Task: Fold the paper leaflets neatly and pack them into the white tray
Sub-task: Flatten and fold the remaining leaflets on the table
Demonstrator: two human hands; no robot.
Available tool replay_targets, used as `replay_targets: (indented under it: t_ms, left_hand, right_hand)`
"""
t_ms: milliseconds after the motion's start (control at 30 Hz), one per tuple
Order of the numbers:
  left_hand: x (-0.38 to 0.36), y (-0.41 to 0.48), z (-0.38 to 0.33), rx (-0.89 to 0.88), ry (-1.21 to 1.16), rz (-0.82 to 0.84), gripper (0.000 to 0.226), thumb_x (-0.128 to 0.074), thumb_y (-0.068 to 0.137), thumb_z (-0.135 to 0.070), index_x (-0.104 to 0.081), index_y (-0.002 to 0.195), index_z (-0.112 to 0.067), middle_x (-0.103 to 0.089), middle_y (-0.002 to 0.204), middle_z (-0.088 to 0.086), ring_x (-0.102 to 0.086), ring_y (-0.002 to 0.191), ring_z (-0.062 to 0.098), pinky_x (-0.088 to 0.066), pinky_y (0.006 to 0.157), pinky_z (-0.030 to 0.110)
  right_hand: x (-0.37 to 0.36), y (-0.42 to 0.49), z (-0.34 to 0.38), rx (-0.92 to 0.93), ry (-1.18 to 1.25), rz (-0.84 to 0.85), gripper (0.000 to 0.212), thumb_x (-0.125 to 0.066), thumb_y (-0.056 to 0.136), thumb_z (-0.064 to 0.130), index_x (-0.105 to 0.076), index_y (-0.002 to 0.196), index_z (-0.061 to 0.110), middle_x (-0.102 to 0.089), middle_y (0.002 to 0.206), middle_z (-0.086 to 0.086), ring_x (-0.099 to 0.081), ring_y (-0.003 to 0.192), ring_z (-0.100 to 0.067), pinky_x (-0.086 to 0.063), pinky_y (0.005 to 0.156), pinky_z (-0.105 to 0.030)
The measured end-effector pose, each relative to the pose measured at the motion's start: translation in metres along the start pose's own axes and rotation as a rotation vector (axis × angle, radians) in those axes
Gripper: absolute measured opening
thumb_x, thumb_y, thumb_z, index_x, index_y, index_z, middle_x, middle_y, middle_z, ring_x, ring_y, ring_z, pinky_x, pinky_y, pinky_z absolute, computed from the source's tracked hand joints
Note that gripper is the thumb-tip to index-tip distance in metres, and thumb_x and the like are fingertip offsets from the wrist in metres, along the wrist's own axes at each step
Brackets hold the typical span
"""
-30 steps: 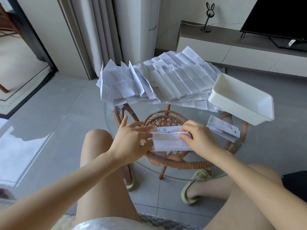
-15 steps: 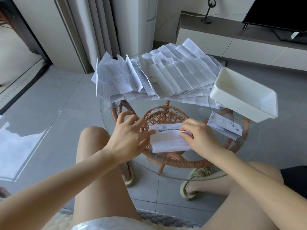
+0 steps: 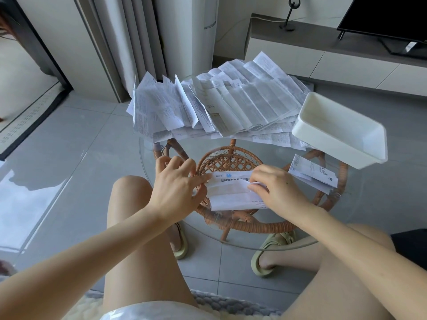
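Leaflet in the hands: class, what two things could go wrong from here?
1. The leaflet, held by left hand and right hand on smooth glass, may slip and crease crooked.
2. The tray seems to overhang the table edge; a nudge while packing could tip it.

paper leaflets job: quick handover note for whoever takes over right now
Left hand: pinches the left edge of the half-folded white paper leaflet on the round glass table.
Right hand: pinches that leaflet's folded flap.
White rectangular plastic tray: far right of the table, no leaflets visible inside.
Done: one folded white leaflet lies beside the tray.
Left: finish this fold, fold the big pile of open printed leaflets at the far side, pack all into the tray.
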State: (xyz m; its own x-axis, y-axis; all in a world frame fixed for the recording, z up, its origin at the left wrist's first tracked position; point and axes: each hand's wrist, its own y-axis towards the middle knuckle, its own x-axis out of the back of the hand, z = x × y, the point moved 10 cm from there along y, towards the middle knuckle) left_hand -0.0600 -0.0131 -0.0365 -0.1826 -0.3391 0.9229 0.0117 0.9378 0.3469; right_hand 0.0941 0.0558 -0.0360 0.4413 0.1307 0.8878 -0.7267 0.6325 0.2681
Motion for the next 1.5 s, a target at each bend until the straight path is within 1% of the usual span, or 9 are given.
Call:
replay_targets:
  t_ms: [233, 367, 467, 567, 667, 767, 1000, 1167, 1500]
  left_hand:
    - [-0.004, 0.002, 0.003, 0.019, -0.017, 0.023, 0.034, -0.046, 0.083, -0.036, -0.077, 0.097, -0.032, -0.054, 0.078, -0.002, -0.051, 0.072, 0.025, -0.027, 0.082, 0.04]
    - [-0.003, 0.004, 0.01, 0.057, -0.112, 0.028, 0.036, -0.043, 0.084, -0.036, -0.077, 0.095, -0.032, -0.055, 0.08, -0.003, -0.051, 0.073, 0.023, -0.032, 0.078, 0.038]
    - [0.015, 0.011, 0.012, 0.127, -0.262, -0.042, 0.037, -0.042, 0.083, -0.032, -0.078, 0.086, -0.024, -0.062, 0.085, -0.001, -0.057, 0.078, 0.026, -0.033, 0.078, 0.036]
    - [0.036, 0.011, -0.028, -0.003, -0.332, -0.091, 0.031, -0.045, 0.083, -0.019, -0.075, 0.086, -0.01, -0.064, 0.087, 0.004, -0.06, 0.08, 0.025, -0.045, 0.077, 0.033]
    - [0.01, 0.0, -0.081, -0.152, -0.377, 0.104, 0.031, -0.042, 0.086, -0.014, -0.07, 0.091, -0.003, -0.067, 0.089, 0.009, -0.063, 0.078, 0.026, -0.054, 0.067, 0.036]
    - [-0.027, -0.001, -0.085, -0.093, -0.344, 0.216, 0.03, -0.039, 0.085, -0.012, -0.066, 0.089, 0.001, -0.066, 0.091, 0.013, -0.064, 0.079, 0.031, -0.055, 0.059, 0.041]
    - [-0.029, -0.002, -0.085, -0.106, -0.296, 0.119, 0.037, -0.037, 0.091, -0.015, -0.07, 0.094, -0.001, -0.068, 0.104, 0.012, -0.063, 0.103, 0.029, -0.037, 0.095, 0.033]
    - [-0.034, -0.005, -0.075, -0.096, -0.25, 0.114, 0.04, -0.037, 0.093, -0.022, -0.07, 0.109, -0.006, -0.063, 0.123, 0.016, -0.059, 0.116, 0.032, -0.038, 0.105, 0.045]
    - [-0.043, -0.007, -0.073, -0.12, -0.154, 0.156, 0.047, -0.031, 0.098, -0.031, -0.058, 0.132, -0.013, -0.049, 0.141, 0.014, -0.045, 0.133, 0.03, -0.018, 0.113, 0.045]
  right_hand:
    - [0.0, 0.002, -0.003, -0.016, 0.014, 0.007, 0.012, -0.071, 0.076, 0.004, -0.062, 0.07, 0.007, -0.062, 0.074, -0.004, -0.057, 0.068, -0.024, -0.046, 0.06, -0.032]
    - [0.003, 0.003, -0.005, -0.05, -0.017, -0.007, 0.015, -0.071, 0.077, 0.003, -0.06, 0.069, 0.008, -0.048, 0.068, 0.009, -0.045, 0.061, -0.014, -0.038, 0.055, -0.029]
    - [0.004, 0.005, -0.001, -0.031, -0.041, -0.009, 0.018, -0.071, 0.075, 0.0, -0.058, 0.065, 0.008, -0.044, 0.066, 0.01, -0.041, 0.058, -0.013, -0.037, 0.051, -0.028]
    - [0.003, 0.006, -0.002, -0.047, -0.038, -0.006, 0.018, -0.066, 0.073, -0.001, -0.055, 0.062, 0.009, -0.041, 0.062, 0.009, -0.039, 0.056, -0.016, -0.038, 0.05, -0.03]
    - [0.004, 0.006, -0.004, -0.065, -0.039, -0.012, 0.015, -0.059, 0.072, 0.004, -0.053, 0.06, 0.01, -0.041, 0.061, 0.008, -0.039, 0.055, -0.017, -0.037, 0.05, -0.029]
    - [0.006, 0.004, -0.005, -0.073, -0.037, -0.012, 0.02, -0.059, 0.073, 0.003, -0.049, 0.062, 0.016, -0.039, 0.062, 0.009, -0.038, 0.056, -0.017, -0.034, 0.05, -0.029]
    - [0.004, 0.009, -0.015, -0.197, -0.082, 0.027, 0.016, -0.058, 0.076, 0.001, -0.049, 0.067, 0.01, -0.043, 0.063, 0.001, -0.037, 0.057, -0.025, -0.028, 0.056, -0.029]
    - [-0.002, 0.013, -0.018, -0.274, -0.11, 0.107, 0.007, -0.054, 0.084, 0.008, -0.059, 0.082, 0.004, -0.059, 0.079, -0.009, -0.04, 0.068, -0.024, -0.038, 0.065, -0.034]
    - [-0.001, 0.016, -0.013, -0.283, -0.148, 0.161, 0.013, -0.049, 0.09, 0.011, -0.045, 0.077, 0.012, -0.047, 0.075, -0.001, -0.04, 0.069, -0.025, -0.027, 0.062, -0.03]
